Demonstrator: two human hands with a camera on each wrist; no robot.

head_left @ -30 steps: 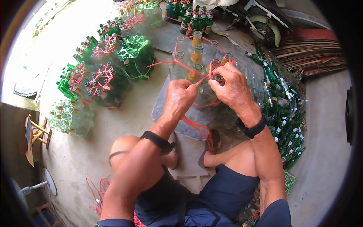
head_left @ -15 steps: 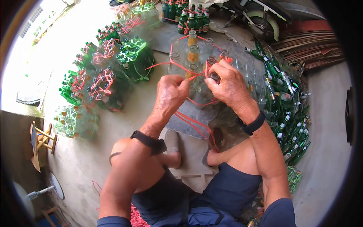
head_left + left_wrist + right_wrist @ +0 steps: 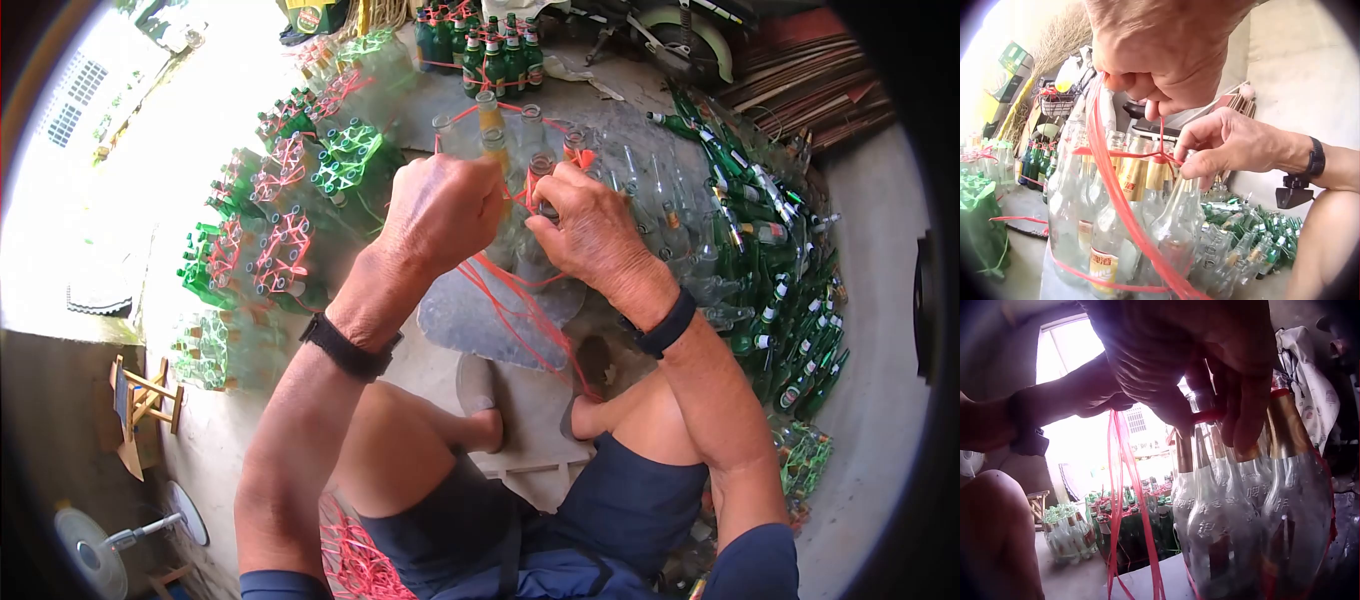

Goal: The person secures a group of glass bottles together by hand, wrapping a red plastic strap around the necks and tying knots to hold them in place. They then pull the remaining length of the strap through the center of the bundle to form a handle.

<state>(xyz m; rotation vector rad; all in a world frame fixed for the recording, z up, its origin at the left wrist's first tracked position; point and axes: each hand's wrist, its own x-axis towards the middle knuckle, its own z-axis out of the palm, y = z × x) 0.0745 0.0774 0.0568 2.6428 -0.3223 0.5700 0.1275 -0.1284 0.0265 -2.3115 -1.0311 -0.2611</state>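
Note:
Clear glass bottles (image 3: 1175, 219), some with gold neck foil, stand bundled on a grey slab (image 3: 490, 330), with red plastic string (image 3: 1127, 215) around them. My left hand (image 3: 445, 210) grips the string above the bottles' near left side, its fingers curled; long strands hang from it towards the floor. A taut strand runs from it to the bottle tops in the left wrist view. My right hand (image 3: 590, 225) pinches the string with thumb and fingers at the neck of a near bottle (image 3: 1213, 512). Its fingers partly hide that bottle's mouth.
Tied bundles of bottles (image 3: 280, 250) stand on the left, and green ones (image 3: 500, 62) at the back. Loose bottles (image 3: 790, 320) lie heaped on the right. A motorbike wheel (image 3: 700, 45) is behind. Red string (image 3: 360, 555) lies piled by my leg, near a fan (image 3: 95, 550).
My left hand has risen over the bottles and turned, drawing the string strands up with it. My right hand stays at the same bottle neck. The head view has shifted slightly.

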